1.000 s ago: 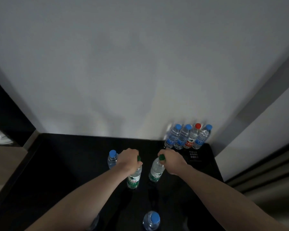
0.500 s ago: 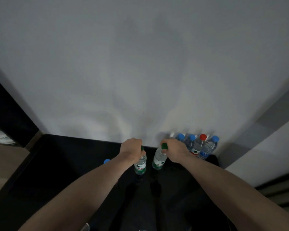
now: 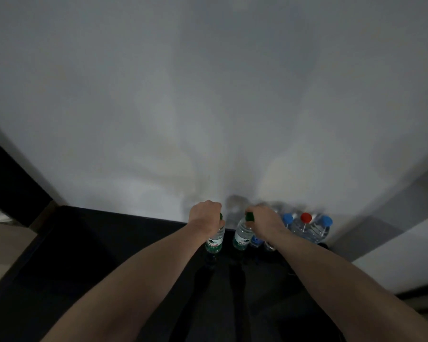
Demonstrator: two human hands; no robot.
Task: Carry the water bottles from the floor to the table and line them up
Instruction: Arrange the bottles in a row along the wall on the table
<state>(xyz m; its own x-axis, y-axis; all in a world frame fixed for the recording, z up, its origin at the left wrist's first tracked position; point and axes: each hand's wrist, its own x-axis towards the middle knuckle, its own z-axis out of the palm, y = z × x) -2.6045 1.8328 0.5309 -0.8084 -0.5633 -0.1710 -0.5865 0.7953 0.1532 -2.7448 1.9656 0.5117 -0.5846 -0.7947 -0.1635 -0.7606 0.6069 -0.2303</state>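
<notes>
up top, each hand grips a green-capped bottle by the neck: the left hand (image 3: 205,213) curls round the left bottle (image 3: 215,240), the right hand (image 3: 265,218) round the right bottle (image 3: 242,234). both bottles stand side by side, apart, at the back of the black table (image 3: 89,255), by the wall (image 3: 208,95). just right, capped bottles (image 3: 307,227) line the wall.

Two bottles (image 3: 215,239) (image 3: 242,234) side by side near table (image 3: 109,243) back edge, one under each hand. Bottle row (image 3: 307,227) at back right corner, against wall (image 3: 208,95).
</notes>
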